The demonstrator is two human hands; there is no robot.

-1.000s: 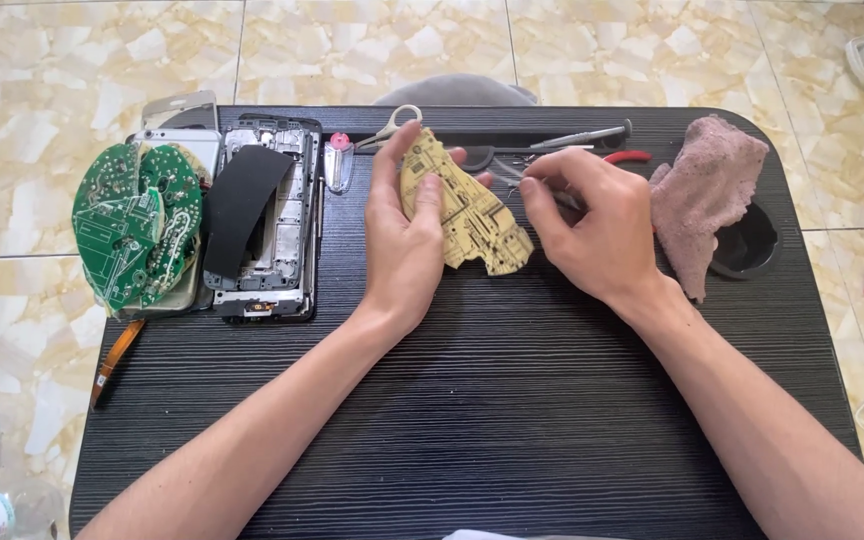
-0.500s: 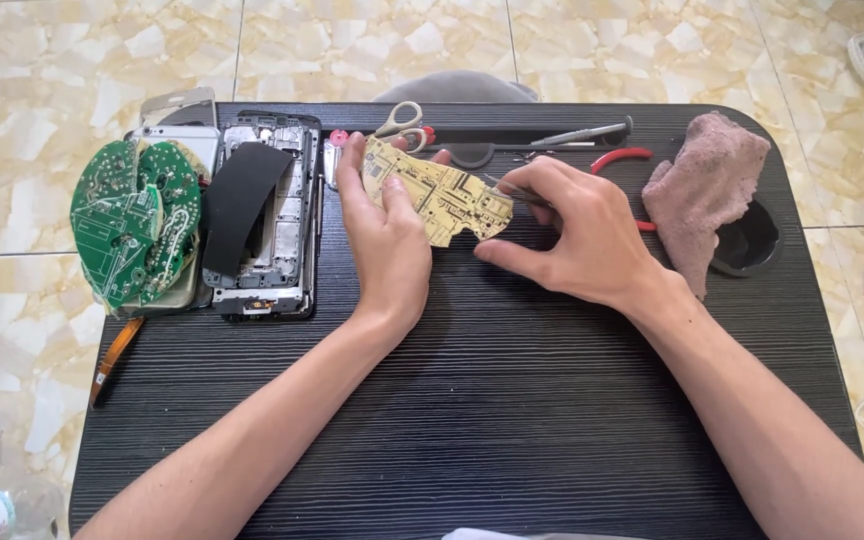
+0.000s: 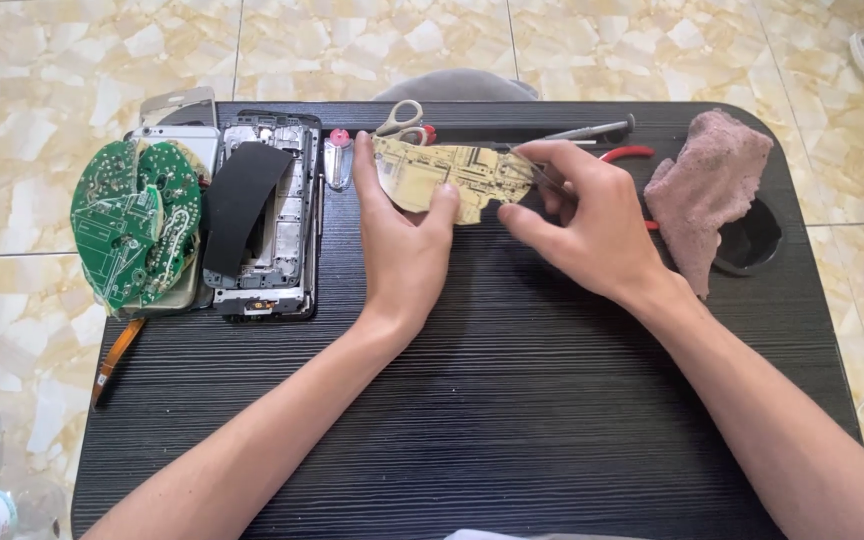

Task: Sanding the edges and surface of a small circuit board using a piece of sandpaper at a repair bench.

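Both hands' fingers (image 3: 444,203) pinch board (image 3: 452,175) (upright).

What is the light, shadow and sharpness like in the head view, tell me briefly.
Head view: bright, even daylight; soft shadows under the left hand and right hand on the black table; mild sheen on the floor tiles; the tan circuit board is sharp, with no evident motion blur.
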